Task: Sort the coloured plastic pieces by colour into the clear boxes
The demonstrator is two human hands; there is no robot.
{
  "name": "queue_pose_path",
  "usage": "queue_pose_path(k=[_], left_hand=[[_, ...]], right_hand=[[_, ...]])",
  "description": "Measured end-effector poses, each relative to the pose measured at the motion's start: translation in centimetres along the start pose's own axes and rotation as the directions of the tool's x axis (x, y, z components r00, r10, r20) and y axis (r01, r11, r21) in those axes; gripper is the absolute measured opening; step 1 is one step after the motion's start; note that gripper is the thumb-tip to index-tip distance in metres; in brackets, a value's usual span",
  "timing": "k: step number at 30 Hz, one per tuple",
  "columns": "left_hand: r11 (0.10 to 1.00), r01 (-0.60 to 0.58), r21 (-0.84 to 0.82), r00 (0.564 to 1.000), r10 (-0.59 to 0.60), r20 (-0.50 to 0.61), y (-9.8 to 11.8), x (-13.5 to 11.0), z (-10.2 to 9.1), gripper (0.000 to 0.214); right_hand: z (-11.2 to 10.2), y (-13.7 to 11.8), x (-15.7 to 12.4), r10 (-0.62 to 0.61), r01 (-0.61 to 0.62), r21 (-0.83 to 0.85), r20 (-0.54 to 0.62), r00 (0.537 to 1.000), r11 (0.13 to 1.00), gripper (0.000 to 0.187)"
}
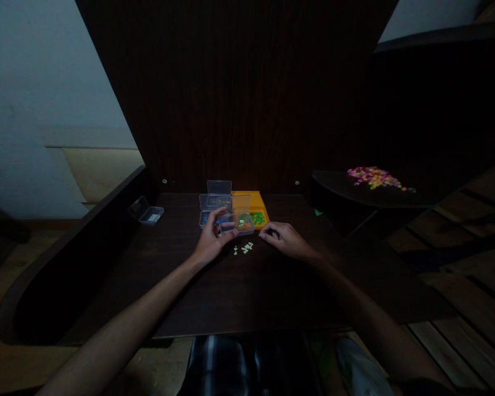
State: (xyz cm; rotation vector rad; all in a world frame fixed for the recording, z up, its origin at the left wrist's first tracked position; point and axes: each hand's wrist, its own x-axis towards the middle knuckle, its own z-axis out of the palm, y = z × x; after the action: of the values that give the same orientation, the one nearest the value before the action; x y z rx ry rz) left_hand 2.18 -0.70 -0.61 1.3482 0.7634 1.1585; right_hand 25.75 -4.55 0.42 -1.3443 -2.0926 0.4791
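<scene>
My left hand (pixel 211 237) grips a clear plastic box (pixel 244 226) by its left side, thumb in front and fingers behind. The box's lid stands open, and a few pale pieces lie inside it. On the dark tabletop just in front is a small cluster of pale yellow-green pieces (pixel 247 248). My right hand (pixel 286 240) is to the right of the box, its fingertips pinched together; whatever they hold is too small to make out. Behind the box, a yellow case (pixel 265 212) contains green pieces (pixel 256 218). Blue pieces (pixel 208 218) show in another clear box behind my left hand.
A small open clear case (pixel 152 215) sits at the left of the desk (pixel 181 300). Pink, red and yellow pieces (pixel 374 177) are heaped on the raised shelf (pixel 334 181) at right. A green scrap (pixel 318 212) lies below that shelf. A dark panel (pixel 231 99) rises behind.
</scene>
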Motion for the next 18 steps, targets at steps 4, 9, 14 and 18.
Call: queue_pose_path(k=[4, 9, 14, 18], left_hand=[[1.0, -0.002, -0.001, 1.0, 0.002, 0.01, 0.1, -0.1, 0.1, 0.068], [1.0, 0.0, -0.01, 0.998, 0.0, 0.069, -0.1, -0.4, 0.4, 0.067], [0.999, 0.012, -0.035, 0.993, -0.008, 0.116, -0.3, -0.8, 0.9, 0.067], [0.998, 0.046, -0.03, 0.987, -0.041, 0.157, -0.3, -1.2, 1.2, 0.067]], right_hand=[[-0.3, -0.8, 0.0, 0.17, -0.166, 0.269, 0.009, 0.985, 0.949, 0.029], [-0.3, -1.2, -0.1, 0.154, -0.115, 0.384, -0.073, 0.985, 0.916, 0.032], [-0.3, -1.1, -0.1, 0.113, -0.066, 0.369, -0.109, 0.988, 0.927, 0.03], [-0.2, -1.0, 0.0, 0.076, -0.039, 0.308, -0.107, 0.991, 0.951, 0.027]])
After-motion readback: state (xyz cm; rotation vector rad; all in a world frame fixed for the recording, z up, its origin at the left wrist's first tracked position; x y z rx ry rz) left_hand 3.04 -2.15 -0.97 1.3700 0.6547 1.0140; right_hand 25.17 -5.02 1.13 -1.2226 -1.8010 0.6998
